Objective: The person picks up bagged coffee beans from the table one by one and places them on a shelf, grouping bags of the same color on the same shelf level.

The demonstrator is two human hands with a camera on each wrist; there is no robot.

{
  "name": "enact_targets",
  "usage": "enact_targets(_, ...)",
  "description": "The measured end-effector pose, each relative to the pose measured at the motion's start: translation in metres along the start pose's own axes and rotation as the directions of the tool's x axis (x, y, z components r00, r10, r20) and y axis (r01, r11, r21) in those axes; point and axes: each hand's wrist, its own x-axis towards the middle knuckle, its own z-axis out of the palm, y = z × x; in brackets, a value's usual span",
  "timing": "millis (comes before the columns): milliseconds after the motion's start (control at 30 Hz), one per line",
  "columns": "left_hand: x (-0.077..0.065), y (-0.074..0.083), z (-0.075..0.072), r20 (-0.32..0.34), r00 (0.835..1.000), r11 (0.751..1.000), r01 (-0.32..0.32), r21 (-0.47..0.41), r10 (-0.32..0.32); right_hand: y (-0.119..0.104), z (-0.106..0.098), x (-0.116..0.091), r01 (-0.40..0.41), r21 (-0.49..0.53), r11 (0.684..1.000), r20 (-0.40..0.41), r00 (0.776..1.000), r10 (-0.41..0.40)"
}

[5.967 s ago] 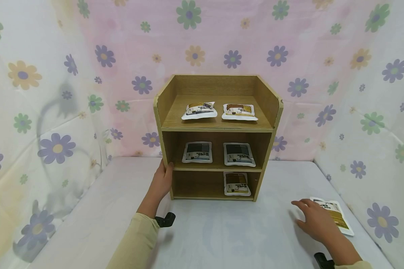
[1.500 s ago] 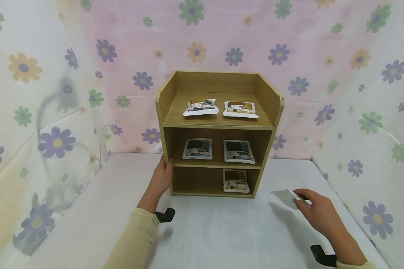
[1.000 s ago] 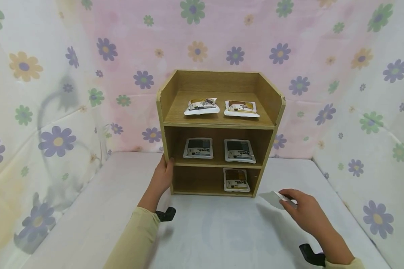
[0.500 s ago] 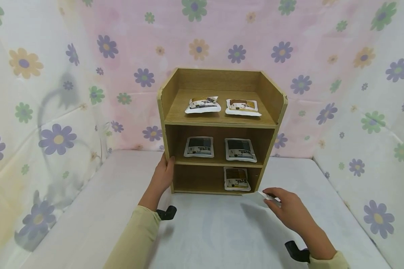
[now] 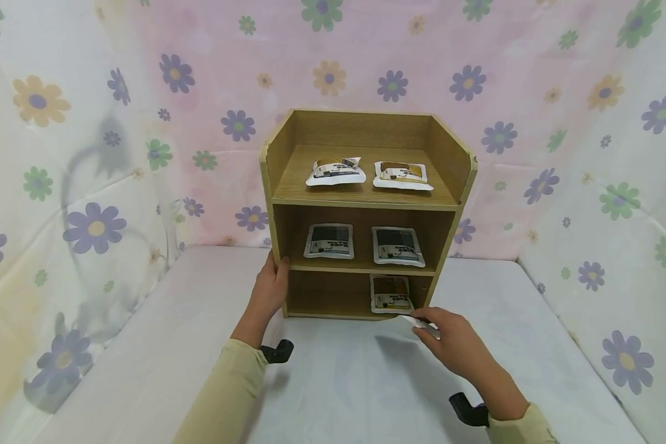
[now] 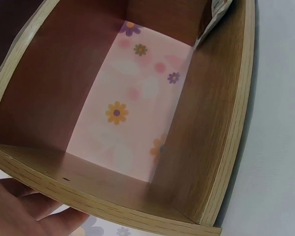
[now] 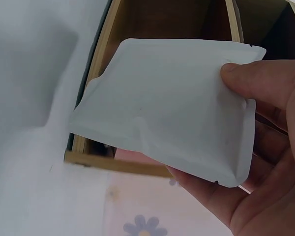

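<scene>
My left hand [image 5: 269, 290] grips the left side panel of a small three-tier wooden shelf [image 5: 361, 129]; in the left wrist view, fingers [image 6: 64, 221] show behind the panel edge. In front of the lower right corner, my right hand [image 5: 457, 342] pinches a flat sealed pouch [image 5: 424, 325] by one edge. The right wrist view shows the pouch's plain white back [image 7: 172, 103], with the thumb [image 7: 260, 81] over it and fingers beneath. Just behind the held pouch, a brown-labelled pouch [image 5: 391, 294] stands at the right of the bottom tier.
Two pouches, left [image 5: 335, 172] and right [image 5: 402, 176], lie on the top tier. Dark-labelled pouches, left [image 5: 329, 241] and right [image 5: 398, 246], sit in the middle tier. A white-covered table [image 5: 333, 394] bears the shelf, with flowered cloth [image 5: 200, 92] around.
My right hand first reached to a pouch lying at the table's right, then lifted it and carried it left to the shelf's lower front. My left hand has stayed on the shelf side.
</scene>
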Motion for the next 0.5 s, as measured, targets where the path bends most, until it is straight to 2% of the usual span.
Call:
enact_targets(333,-0.001,-0.001,0.0,-0.022,1.0,1.0,-0.012,0.001,0.012,-0.016,0.017,0.011,0.026,0.033,0.999,-0.009,1.0,-0.026)
enact_targets(500,-0.002,0.001,0.001,-0.031,0.999,1.0,-0.018,-0.003,0.018,-0.024,0.026,0.017,0.068,0.044,0.997,-0.039,0.997,-0.066)
